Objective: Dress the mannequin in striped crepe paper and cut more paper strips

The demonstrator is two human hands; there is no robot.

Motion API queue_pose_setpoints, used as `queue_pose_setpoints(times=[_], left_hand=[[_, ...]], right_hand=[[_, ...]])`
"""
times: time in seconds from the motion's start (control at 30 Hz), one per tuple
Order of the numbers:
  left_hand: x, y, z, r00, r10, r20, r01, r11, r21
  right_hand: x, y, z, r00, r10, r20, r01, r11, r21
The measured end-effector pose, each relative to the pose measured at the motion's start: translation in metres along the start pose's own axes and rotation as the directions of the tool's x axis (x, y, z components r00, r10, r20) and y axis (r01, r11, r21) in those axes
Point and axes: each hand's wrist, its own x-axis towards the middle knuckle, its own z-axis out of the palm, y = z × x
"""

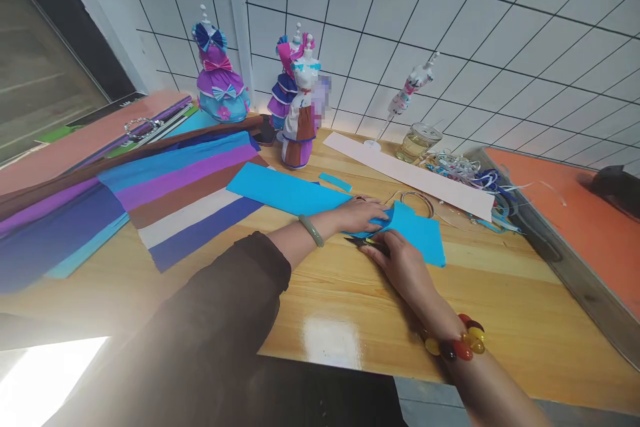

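A long sheet of light blue crepe paper [285,190] lies across the wooden table [350,307]. My left hand [361,212] rests flat on it, fingers stretched out, pressing the paper down. My right hand [400,261] is closed round small scissors [364,241] with dark blades and a yellow mark, their tips at the paper's near edge beside my left hand. The paper's right end [423,230] is lifted and folded over a little. A small cut blue strip [335,181] lies just beyond the sheet.
Striped crepe sheets [175,197] in purple, brown, white and blue spread at the left. Dressed mini mannequins [219,73] [300,110] stand at the back, a bare one [413,90] leans nearby. A white strip [415,175], glass jar [417,141] and ribbon tangle [470,177] lie at right.
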Motion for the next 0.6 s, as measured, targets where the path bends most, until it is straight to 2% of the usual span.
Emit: queue_pose_setpoints(times=[0.2, 0.3, 0.4, 0.47, 0.53, 0.6], left_hand=[[-0.004, 0.005, -0.002, 0.999, -0.032, -0.021, 0.031, 0.999, -0.032], [-0.004, 0.004, -0.004, 0.996, -0.028, -0.085, 0.021, 0.997, -0.079], [-0.004, 0.001, -0.005, 0.985, -0.023, -0.168, 0.007, 0.995, -0.097], [-0.003, -0.001, -0.005, 0.977, -0.027, -0.211, 0.006, 0.995, -0.099], [-0.003, -0.003, -0.004, 0.97, -0.028, -0.24, 0.005, 0.995, -0.095], [-0.002, -0.004, -0.004, 0.967, -0.01, -0.254, -0.012, 0.996, -0.086]], right_hand=[[-0.013, 0.008, -0.01, 0.998, 0.023, 0.055, -0.026, 0.999, 0.042], [-0.027, 0.021, -0.02, 0.994, 0.056, 0.092, -0.066, 0.992, 0.112], [-0.041, 0.043, -0.034, 0.979, 0.148, 0.14, -0.173, 0.968, 0.184], [-0.047, 0.06, -0.045, 0.947, 0.294, 0.13, -0.315, 0.931, 0.187], [-0.049, 0.075, -0.055, 0.878, 0.473, 0.07, -0.479, 0.87, 0.12], [-0.046, 0.086, -0.063, 0.814, 0.578, 0.056, -0.581, 0.813, 0.038]])
